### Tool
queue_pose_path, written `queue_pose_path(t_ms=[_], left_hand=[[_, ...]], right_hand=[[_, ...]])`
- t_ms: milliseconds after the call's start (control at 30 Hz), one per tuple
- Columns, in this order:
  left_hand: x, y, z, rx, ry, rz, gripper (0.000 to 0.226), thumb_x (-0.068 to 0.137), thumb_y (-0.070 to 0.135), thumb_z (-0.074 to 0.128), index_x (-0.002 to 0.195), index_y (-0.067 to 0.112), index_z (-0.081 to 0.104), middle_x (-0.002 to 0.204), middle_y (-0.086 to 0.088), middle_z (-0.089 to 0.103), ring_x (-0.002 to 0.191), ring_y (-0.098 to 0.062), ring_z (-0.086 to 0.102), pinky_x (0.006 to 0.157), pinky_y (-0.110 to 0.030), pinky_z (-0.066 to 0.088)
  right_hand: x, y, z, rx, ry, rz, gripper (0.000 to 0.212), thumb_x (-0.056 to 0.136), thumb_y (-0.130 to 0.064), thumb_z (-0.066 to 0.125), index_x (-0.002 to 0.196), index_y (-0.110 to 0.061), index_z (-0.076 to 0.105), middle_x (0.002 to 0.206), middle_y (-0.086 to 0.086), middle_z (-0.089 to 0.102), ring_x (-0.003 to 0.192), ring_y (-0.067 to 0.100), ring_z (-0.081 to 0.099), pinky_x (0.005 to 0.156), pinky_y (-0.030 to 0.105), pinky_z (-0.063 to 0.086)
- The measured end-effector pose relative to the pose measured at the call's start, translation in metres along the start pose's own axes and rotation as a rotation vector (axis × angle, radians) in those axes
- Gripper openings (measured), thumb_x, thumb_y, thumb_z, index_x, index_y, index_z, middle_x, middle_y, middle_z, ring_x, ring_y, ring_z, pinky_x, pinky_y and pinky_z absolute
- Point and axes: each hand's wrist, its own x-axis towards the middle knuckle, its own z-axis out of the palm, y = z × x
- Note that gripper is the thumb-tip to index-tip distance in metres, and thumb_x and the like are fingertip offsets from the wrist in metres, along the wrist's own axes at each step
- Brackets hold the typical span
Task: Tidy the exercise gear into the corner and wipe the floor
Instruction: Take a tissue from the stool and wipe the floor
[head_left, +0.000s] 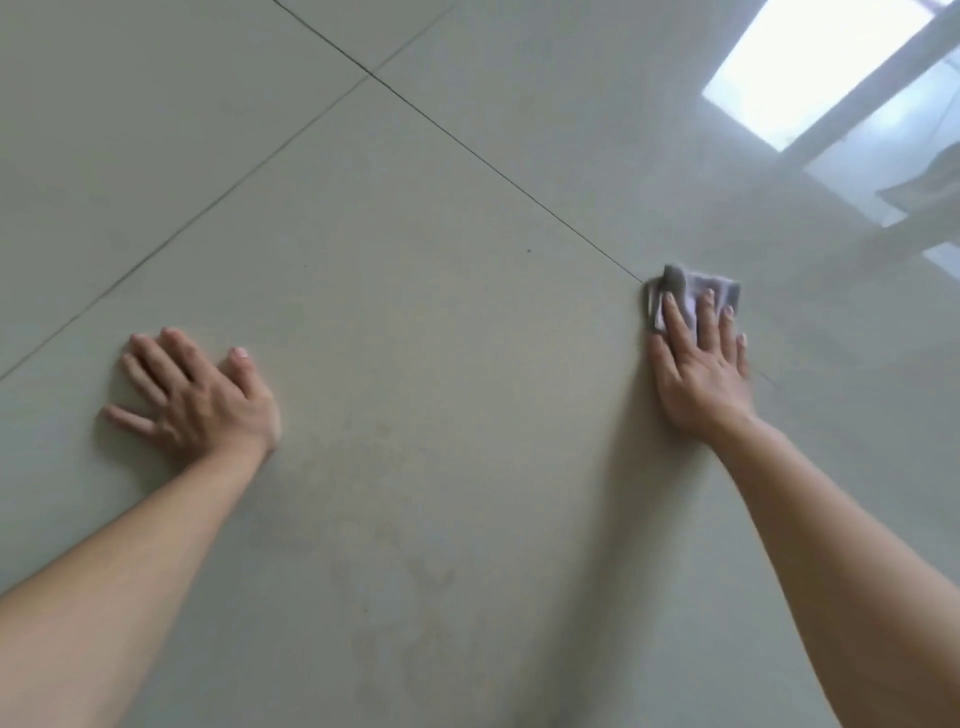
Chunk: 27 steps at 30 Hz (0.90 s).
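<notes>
**Two flat hands, one cloth on the tiled floor**

The pale grey-green glossy tiled floor (441, 322) fills the view. Two dark grout lines (467, 148) cross near the upper left, so that parts of four large tiles show. A person leans over it on two bare forearms.

The left hand (200, 397) lies palm down on the bare tile, fingers spread and flat, holding nothing. It sits just inside the grout line that runs toward the left edge of the floor in view, not touching it.

The right hand (701, 366) also lies palm down with its fingers stretched out and slightly apart. Beneath those fingers is one small folded grey-lilac cloth (693, 299), pressed flat against the floor rather than gripped in a fist. The cloth pokes out beyond the fingertips and to the thumb side, with one corner turned up at its far left. It lies right on the long grout line that runs down toward the right; the line disappears under the cloth and hand.

The two hands are well apart, with open tile between them. A faint dull smear marks the tile near the bottom edge, between the forearms. At the upper right corner the floor mirrors a bright window reflection (810, 78), broken by pale bars.
</notes>
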Motion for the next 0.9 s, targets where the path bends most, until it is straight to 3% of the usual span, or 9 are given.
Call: queue_pose_path(t_ms=[167,300,333,433,500,633,733,900], left_hand=[[0.002,0.003,-0.002,0.053,-0.032,0.020,0.062,0.100,0.040,0.025,0.156,0.014,0.019,0.163,-0.021,0.006,0.151,-0.033,0.001,0.113,-0.070,-0.002],[-0.023,0.047,-0.015,0.093,-0.038,0.012,0.067,0.100,0.030,0.040,0.156,0.004,0.012,0.163,-0.021,-0.002,0.151,-0.035,-0.006,0.116,-0.066,-0.002],[-0.042,0.068,-0.016,0.044,-0.067,0.050,0.070,0.100,0.032,0.043,0.156,0.004,0.011,0.164,-0.020,-0.005,0.151,-0.035,-0.007,0.115,-0.064,-0.003],[-0.126,0.138,-0.004,-0.018,-0.174,0.435,0.074,0.099,0.046,0.040,0.158,0.015,0.007,0.164,-0.015,-0.011,0.151,-0.031,-0.011,0.114,-0.062,-0.008],[-0.164,0.187,0.004,-0.045,-0.246,0.523,0.073,0.099,0.050,0.035,0.158,0.024,0.002,0.164,-0.011,-0.016,0.151,-0.029,-0.014,0.114,-0.063,-0.010],[-0.159,0.253,0.035,-0.025,-0.350,0.373,0.073,0.098,0.059,0.022,0.159,0.024,0.000,0.165,-0.010,-0.014,0.151,-0.025,-0.015,0.113,-0.068,-0.007],[-0.158,0.252,0.051,0.071,-0.215,0.351,0.083,0.091,0.069,0.019,0.158,0.020,0.013,0.165,-0.014,0.001,0.152,-0.026,-0.003,0.112,-0.071,-0.004],[-0.164,0.253,0.049,0.118,-0.181,0.337,0.083,0.089,0.067,0.025,0.156,0.019,0.021,0.164,-0.015,0.010,0.152,-0.028,0.005,0.112,-0.071,0.003]], right_hand=[[-0.095,0.012,0.049,0.015,0.008,0.008,0.058,0.106,-0.050,0.019,0.158,-0.041,-0.008,0.165,-0.001,-0.025,0.152,0.021,-0.024,0.123,0.038,-0.015],[-0.101,0.009,0.054,0.047,-0.018,0.000,0.058,0.106,-0.052,0.016,0.158,-0.040,-0.007,0.164,0.001,-0.029,0.151,0.023,-0.027,0.122,0.041,-0.017],[-0.099,0.009,0.053,0.052,-0.017,-0.010,0.058,0.106,-0.052,0.015,0.158,-0.041,-0.007,0.164,0.001,-0.029,0.151,0.023,-0.028,0.122,0.041,-0.017],[-0.098,0.015,0.053,0.047,-0.018,-0.059,0.057,0.105,-0.053,0.014,0.158,-0.043,-0.008,0.163,0.000,-0.031,0.150,0.022,-0.030,0.122,0.041,-0.019],[-0.093,0.023,0.048,0.034,-0.047,-0.126,0.057,0.105,-0.055,0.014,0.157,-0.045,-0.008,0.163,-0.001,-0.031,0.150,0.021,-0.031,0.121,0.040,-0.019],[-0.030,0.061,0.016,-0.031,-0.078,-0.224,0.057,0.104,-0.057,0.017,0.156,-0.048,-0.005,0.165,-0.004,-0.025,0.152,0.019,-0.026,0.122,0.039,-0.017],[0.028,0.088,-0.012,-0.053,-0.057,-0.176,0.057,0.105,-0.056,0.018,0.157,-0.047,-0.004,0.166,-0.002,-0.022,0.152,0.022,-0.023,0.122,0.040,-0.016],[0.112,0.110,-0.062,-0.059,-0.108,-0.161,0.059,0.104,-0.057,0.019,0.158,-0.045,-0.004,0.166,-0.001,-0.025,0.151,0.024,-0.026,0.122,0.042,-0.018]])
